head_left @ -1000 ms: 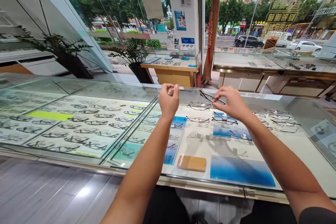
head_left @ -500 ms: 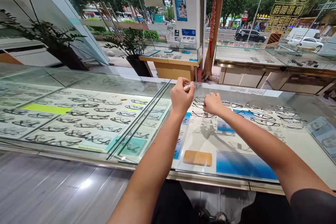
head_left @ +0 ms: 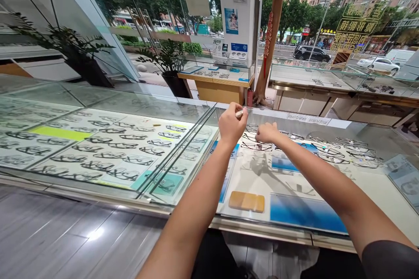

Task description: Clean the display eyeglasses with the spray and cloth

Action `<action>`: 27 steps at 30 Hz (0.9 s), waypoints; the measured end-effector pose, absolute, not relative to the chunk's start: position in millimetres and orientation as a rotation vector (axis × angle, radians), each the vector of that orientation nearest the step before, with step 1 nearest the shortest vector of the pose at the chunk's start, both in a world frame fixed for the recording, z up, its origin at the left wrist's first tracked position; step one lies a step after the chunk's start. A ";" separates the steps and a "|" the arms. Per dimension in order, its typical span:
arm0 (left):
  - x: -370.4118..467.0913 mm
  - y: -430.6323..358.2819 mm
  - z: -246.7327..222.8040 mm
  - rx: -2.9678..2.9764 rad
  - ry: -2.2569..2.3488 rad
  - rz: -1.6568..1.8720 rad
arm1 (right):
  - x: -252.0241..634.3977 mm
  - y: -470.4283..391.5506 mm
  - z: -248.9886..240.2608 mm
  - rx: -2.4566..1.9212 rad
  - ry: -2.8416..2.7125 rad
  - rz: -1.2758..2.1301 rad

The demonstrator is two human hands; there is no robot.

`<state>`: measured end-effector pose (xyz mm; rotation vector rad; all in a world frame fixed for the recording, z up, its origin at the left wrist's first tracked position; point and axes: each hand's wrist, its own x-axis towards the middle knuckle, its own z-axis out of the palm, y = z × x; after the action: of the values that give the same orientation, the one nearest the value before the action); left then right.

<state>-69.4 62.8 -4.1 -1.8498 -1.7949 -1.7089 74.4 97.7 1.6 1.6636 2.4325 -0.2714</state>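
Over the far part of the glass counter my left hand (head_left: pixel 231 125) is closed, with a pale, thick, stick-like object (head_left: pixel 240 113) poking out between thumb and fingers. Its exact kind cannot be told. Close by on the right, my right hand (head_left: pixel 266 133) has its fingers curled inward, low over the glass among several eyeglasses; whatever is in its fingers is hidden. A dark-rimmed pair of eyeglasses (head_left: pixel 258 147) rests just below the right hand. More eyeglasses (head_left: pixel 330 153) lie in rows to the right, their shadows falling inside the case.
A tan rectangular case (head_left: pixel 246 202) and a blue panel (head_left: pixel 306 213) show in the near part of the counter. The left showcase (head_left: pixel 108 179) holds many eyeglass frames. Beyond stand a smaller display table (head_left: pixel 219 89), a tree trunk (head_left: pixel 262 83) and potted plants (head_left: pixel 176 83).
The view has shifted slightly, so the scene sits a little lower. My left hand has come slightly right and nearer, still gripping the pale object. My right hand stays by the eyeglasses.
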 end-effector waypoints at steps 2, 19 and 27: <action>-69.2 63.0 -5.0 -1.872 -1.794 -1.689 | 74.6 99.9 1.5 1.676 2.430 -0.310; -69.5 66.1 -8.7 -1.893 -1.819 -1.607 | 73.2 109.0 0.2 1.871 2.509 -0.206; -71.8 68.4 -13.5 -1.864 -1.741 -1.669 | 64.8 110.5 -4.3 1.948 2.548 -0.241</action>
<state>-71.8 68.4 -13.5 -1.8643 -1.7414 -1.6687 64.8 110.5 -4.3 1.9483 2.5480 -0.2413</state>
